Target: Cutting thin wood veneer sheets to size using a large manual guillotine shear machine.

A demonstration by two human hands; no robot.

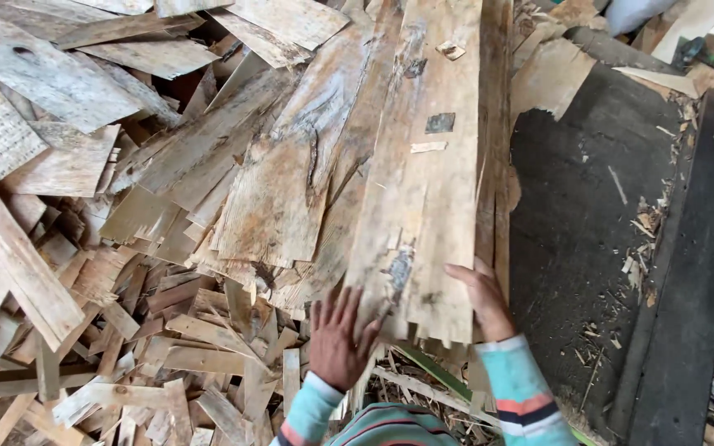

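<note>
A long, pale sheet of wood veneer [423, 182] lies on top of a stack of similar sheets, running from the top of the view down to my hands. My left hand [338, 339] lies flat with fingers spread on the near end of the stack, beside the top sheet's lower left corner. My right hand [483, 299] rests on the sheet's lower right edge, fingers curled over it. Both sleeves are striped, light blue with orange and dark bands.
A big heap of broken veneer scraps [84, 248] fills the left half. To the right is a dark, flat surface [580, 239] strewn with wood chips, with a dark beam [692, 272] along its far side.
</note>
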